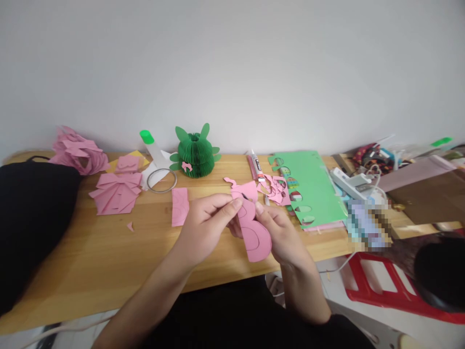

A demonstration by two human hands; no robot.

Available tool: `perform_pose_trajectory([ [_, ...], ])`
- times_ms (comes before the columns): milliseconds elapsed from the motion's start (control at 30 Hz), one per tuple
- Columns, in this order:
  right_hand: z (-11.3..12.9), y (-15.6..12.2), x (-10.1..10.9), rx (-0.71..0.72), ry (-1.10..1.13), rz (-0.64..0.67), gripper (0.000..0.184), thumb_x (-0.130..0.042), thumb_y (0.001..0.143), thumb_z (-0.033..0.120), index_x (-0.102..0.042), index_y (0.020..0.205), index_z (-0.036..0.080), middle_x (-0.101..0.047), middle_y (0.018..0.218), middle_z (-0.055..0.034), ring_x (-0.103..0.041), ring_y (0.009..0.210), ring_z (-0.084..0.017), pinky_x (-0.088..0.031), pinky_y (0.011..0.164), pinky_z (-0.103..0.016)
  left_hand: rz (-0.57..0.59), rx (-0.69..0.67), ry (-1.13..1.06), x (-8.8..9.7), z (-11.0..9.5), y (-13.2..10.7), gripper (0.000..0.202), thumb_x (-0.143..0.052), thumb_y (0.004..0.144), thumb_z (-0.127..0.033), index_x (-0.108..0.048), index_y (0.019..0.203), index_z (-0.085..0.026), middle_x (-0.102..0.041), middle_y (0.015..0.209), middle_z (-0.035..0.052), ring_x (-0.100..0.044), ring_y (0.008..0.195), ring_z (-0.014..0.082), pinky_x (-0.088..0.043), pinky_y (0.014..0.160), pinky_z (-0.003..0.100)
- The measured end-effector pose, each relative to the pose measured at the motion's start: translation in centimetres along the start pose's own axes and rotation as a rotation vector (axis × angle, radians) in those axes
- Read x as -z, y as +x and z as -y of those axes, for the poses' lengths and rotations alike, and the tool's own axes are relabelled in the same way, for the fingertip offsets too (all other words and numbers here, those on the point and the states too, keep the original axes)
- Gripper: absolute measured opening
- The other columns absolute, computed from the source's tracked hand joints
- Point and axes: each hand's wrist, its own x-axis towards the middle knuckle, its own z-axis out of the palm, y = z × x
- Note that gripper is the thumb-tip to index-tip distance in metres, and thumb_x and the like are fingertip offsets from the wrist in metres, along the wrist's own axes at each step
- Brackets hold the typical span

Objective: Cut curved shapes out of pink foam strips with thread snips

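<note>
My left hand (210, 218) pinches the upper part of a pink paper cutout (256, 240) between thumb and fingers. The cutout has rounded, scalloped edges and drawn curved lines, and a narrow curled strip (229, 181) sticks out at its top. On its right edge, the thumb and fingers of my right hand (285, 235) grip the same paper. A small dark shape shows between both thumbs; I cannot tell whether it is a gap or a tool. Beside my left hand lies a pink paper rectangle (179, 207) with drawn outlines.
Behind my hands stands a green honeycomb paper figure (196, 157). Pink scraps (278, 189), a glue tube (257, 167) and green sheets (316, 186) lie rightward. Leftward are a tape ring (162, 180), a green-capped bottle (151, 145), folded pink paper (116, 194) and a black object (32, 223).
</note>
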Motion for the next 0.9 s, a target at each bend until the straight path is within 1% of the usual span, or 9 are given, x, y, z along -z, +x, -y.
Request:
perform_pose_trajectory([
  [133, -0.29, -0.16, 0.14, 0.005, -0.055, -0.024, 0.053, -0.056, 0.087, 0.064, -0.054, 0.060, 0.019, -0.043, 0.052, 0.0034, -0.030, 0.045, -0.009, -0.025, 0.040, -0.024, 0.030, -0.012, -0.005, 0.19, -0.02, 0.08, 0.027, -0.058, 0.089, -0.021, -0.067, 0.064, -0.015, -0.062, 0.056, -0.0020, -0.061, 0.050, 0.0093, -0.054, 0.050, 0.018],
  [300, -0.40, -0.20, 0.27, 0.011, -0.094, -0.020, 0.056, -0.055, 0.087, 0.066, -0.045, 0.056, 0.020, -0.037, 0.050, 0.0048, -0.031, 0.046, -0.010, -0.027, 0.042, -0.025, 0.073, -0.008, 0.020, 0.55, -0.08, 0.03, 0.029, -0.056, 0.090, -0.020, -0.067, 0.064, -0.015, -0.063, 0.056, -0.0022, -0.062, 0.051, 0.0090, -0.053, 0.051, 0.017],
  [433, -0.35, -0.26, 0.26, 0.018, -0.111, -0.013, 0.055, -0.052, 0.090, 0.064, -0.047, 0.055, 0.021, -0.037, 0.049, 0.0048, -0.032, 0.046, -0.011, -0.031, 0.044, -0.026, 0.111, -0.005, 0.065, 0.67, -0.34, -0.06, 0.031, -0.055, 0.090, -0.019, -0.066, 0.061, -0.015, -0.063, 0.054, -0.0023, -0.062, 0.051, 0.0086, -0.052, 0.051, 0.016],
  [567, -0.23, -0.34, 0.18, 0.030, -0.117, -0.017, 0.055, -0.052, 0.091, 0.062, -0.048, 0.054, 0.021, -0.037, 0.049, 0.0047, -0.034, 0.046, -0.011, -0.034, 0.045, -0.026, 0.112, -0.001, 0.076, 0.59, -0.52, -0.02, 0.031, -0.055, 0.090, -0.018, -0.066, 0.062, -0.015, -0.063, 0.054, -0.0027, -0.062, 0.051, 0.0080, -0.052, 0.052, 0.015],
  [767, -0.21, -0.33, 0.11, 0.050, -0.095, -0.021, 0.054, -0.054, 0.090, 0.063, -0.045, 0.057, 0.021, -0.037, 0.051, 0.0049, -0.031, 0.046, -0.010, -0.027, 0.042, -0.025, 0.110, -0.028, 0.051, 0.58, -0.41, -0.06, 0.029, -0.056, 0.089, -0.016, -0.066, 0.063, -0.015, -0.063, 0.055, -0.0033, -0.063, 0.052, 0.0081, -0.052, 0.051, 0.015],
  [900, -0.29, -0.28, 0.18, 0.051, -0.074, 0.014, 0.053, -0.053, 0.091, 0.062, -0.044, 0.058, 0.021, -0.036, 0.051, 0.0052, -0.029, 0.046, -0.009, -0.024, 0.042, -0.024, 0.120, -0.024, 0.039, 0.76, -0.35, -0.14, 0.030, -0.055, 0.090, -0.017, -0.064, 0.062, -0.015, -0.062, 0.054, -0.0037, -0.061, 0.051, 0.0077, -0.052, 0.051, 0.015],
])
